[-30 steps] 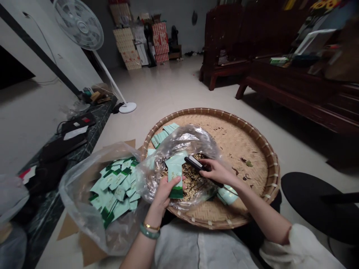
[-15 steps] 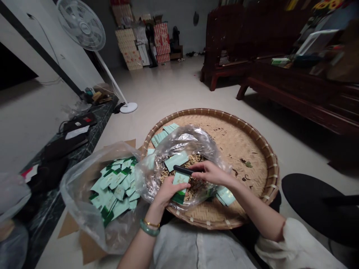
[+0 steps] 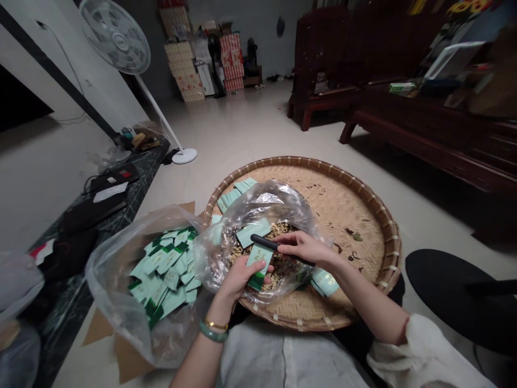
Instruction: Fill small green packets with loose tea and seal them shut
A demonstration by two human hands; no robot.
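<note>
Shifted leftward since the earlier frame: our right hand (image 3: 305,248), grip tight on a black heat sealer (image 3: 264,243). Also listed: our left hand (image 3: 242,277), grip pinching a mint-green sachet (image 3: 258,264), held over loose tea (image 3: 280,229) in a plastic bag (image 3: 258,199) on a bamboo tray (image 3: 307,160).

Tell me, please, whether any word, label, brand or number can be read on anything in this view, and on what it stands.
None can be read.
Gold print on the pale green rectangular sachet in the left hand: too small and blurred to read.
Matching sachets in the clear plastic bag: likewise unreadable.
Red-and-white stacked cartons: too distant to read.
</note>
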